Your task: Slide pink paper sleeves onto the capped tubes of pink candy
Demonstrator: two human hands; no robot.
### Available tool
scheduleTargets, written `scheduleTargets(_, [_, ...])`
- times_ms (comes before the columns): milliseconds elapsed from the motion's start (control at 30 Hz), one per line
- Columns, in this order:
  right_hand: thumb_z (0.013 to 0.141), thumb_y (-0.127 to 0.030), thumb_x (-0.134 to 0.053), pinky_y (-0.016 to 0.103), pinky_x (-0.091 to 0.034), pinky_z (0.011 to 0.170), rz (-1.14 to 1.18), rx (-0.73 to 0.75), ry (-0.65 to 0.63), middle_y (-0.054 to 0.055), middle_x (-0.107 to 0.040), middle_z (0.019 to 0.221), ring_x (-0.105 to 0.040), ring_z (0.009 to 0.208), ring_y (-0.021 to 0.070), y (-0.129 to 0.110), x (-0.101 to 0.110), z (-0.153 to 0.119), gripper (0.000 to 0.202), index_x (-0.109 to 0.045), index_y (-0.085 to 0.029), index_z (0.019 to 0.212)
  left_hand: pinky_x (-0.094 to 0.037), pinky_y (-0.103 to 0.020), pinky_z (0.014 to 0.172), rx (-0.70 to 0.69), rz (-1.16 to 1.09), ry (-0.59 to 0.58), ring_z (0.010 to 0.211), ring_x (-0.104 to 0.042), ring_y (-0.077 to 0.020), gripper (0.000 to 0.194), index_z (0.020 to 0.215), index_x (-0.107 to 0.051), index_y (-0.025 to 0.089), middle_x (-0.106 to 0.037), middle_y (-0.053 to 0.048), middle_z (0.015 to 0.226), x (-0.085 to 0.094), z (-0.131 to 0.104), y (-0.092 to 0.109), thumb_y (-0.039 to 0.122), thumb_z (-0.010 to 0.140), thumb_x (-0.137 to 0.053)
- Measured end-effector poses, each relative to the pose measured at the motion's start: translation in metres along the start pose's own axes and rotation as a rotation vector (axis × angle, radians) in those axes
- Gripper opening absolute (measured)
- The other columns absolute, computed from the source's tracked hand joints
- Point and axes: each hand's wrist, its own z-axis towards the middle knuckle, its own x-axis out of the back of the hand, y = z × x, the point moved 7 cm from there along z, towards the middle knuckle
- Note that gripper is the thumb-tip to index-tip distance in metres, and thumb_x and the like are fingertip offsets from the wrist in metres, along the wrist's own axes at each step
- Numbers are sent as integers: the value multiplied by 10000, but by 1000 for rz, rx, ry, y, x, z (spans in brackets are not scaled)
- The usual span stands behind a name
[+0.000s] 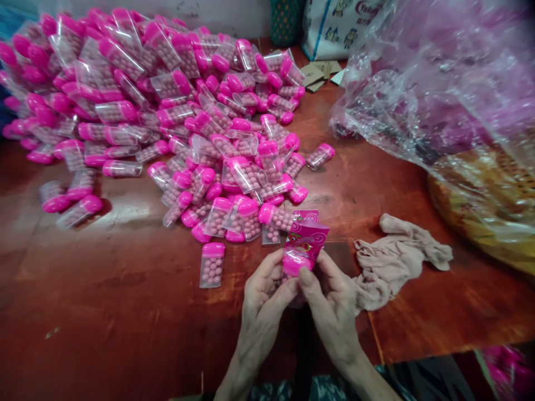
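Both hands are on it: a tube (296,263) sits upright between the left hand (263,301) and the right hand (333,303), pinched by both, thumbs at the front and fingers curled behind. A printed wrapper (309,236) rises above its pink cap; whether the tube is inside it, I can't tell.

Round from the tube we go! At 6 o'clock the near edge of the table (125,328) passes under the forearms, rising slightly out to 4. From 7 to 9 o'clock the red-brown wood spreads wide, the biggest room for moving. At 9, a lone tube (212,266) stands apart from the pile. At 3 it's tighter: a crumpled cloth (397,259) lies just beside the right hand. Towards 1, a strip of wood runs between the pile and a plastic bag (434,100).

Now the containers! From 10 to 12 o'clock, a big pile (167,106) of see-through tubes, pink caps every which way, small pink balls inside. The plastic bag bulges between 1 and 2, its contents blurred, a yellow bundle (460,214) below it. Far off at 12: cardboard pieces (320,73), a white bag (328,28) and a green dotted container (285,22).
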Motion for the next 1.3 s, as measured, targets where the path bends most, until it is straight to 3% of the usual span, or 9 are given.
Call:
scheduleTargets(133, [817,-294,-610,259,-442,662,-109,32,-9,2,-596,807,-567,736,159,-6,-5,3,196,-587,-196,985,-480,-261,786,-18,-18,25,852,-633,-147,317,1103,-594,273,-685,-18,953,3,1,1,154,809,-606])
scheduleTargets(233, [875,-285,-530,250,-452,619,-70,-10,-32,-6,-585,783,-574,702,149,-3,-4,5,153,-578,-206,996,-486,-256,746,40,-69,-75,867,-634,-164,354,1125,-573,257,-675,-42,1016,-4,2,1,157,790,-629])
scheduleTargets(333, [874,-285,-532,265,-459,626,-129,38,-64,11,-579,808,-570,717,161,-7,-1,5,122,-574,-196,947,-483,-230,644,82,-168,-116,811,-639,-179,358,1108,-586,196,-684,-81,970,-8,3,0,281,768,-658])
scheduleTargets(467, [871,-203,-532,300,-455,741,-284,229,-156,32,-575,866,-549,837,187,-19,-7,1,141,-577,-191,1003,-465,-208,560,114,-211,96,592,-603,-121,232,925,-646,147,-676,-29,714,4,5,-8,317,768,-651])
scheduleTargets(567, [900,-210,-483,318,-466,782,-337,239,-193,60,-586,928,-554,897,201,-15,-14,-2,243,-552,-177,1130,-442,-181,499,142,-264,239,443,-517,-66,128,810,-633,150,-594,45,552,11,6,-15,245,739,-682])
scheduleTargets(733, [918,-374,-422,394,-460,885,-435,282,-115,172,-554,1166,-508,1108,273,-11,-18,-9,494,-392,-81,1316,-370,-139,388,148,-302,275,404,-494,-52,145,782,-615,136,-587,35,539,13,6,-14,275,765,-648])
scheduleTargets(833, [887,-429,-468,414,-448,917,-456,299,-94,175,-532,1213,-473,1155,284,-14,-18,-13,580,-347,-83,1336,-418,-157,423,78,-309,272,478,-563,-89,159,869,-617,153,-622,10,593,14,5,-7,295,800,-599])
scheduleTargets(1000, [805,-444,-591,432,-491,834,-446,275,-74,140,-582,1067,-538,1006,282,-19,-19,-15,518,-481,-122,1195,-500,-210,507,-68,-317,315,566,-624,-128,117,887,-624,189,-650,-4,656,18,2,3,263,805,-585])
scheduleTargets(1300, [927,-217,-384,455,-514,842,-471,314,-241,202,-640,1044,-608,982,287,-12,-32,-16,389,-444,-36,1267,-528,-231,696,-100,-361,402,712,-651,-143,103,773,-695,149,-701,-43,805,27,3,4,223,701,-694])
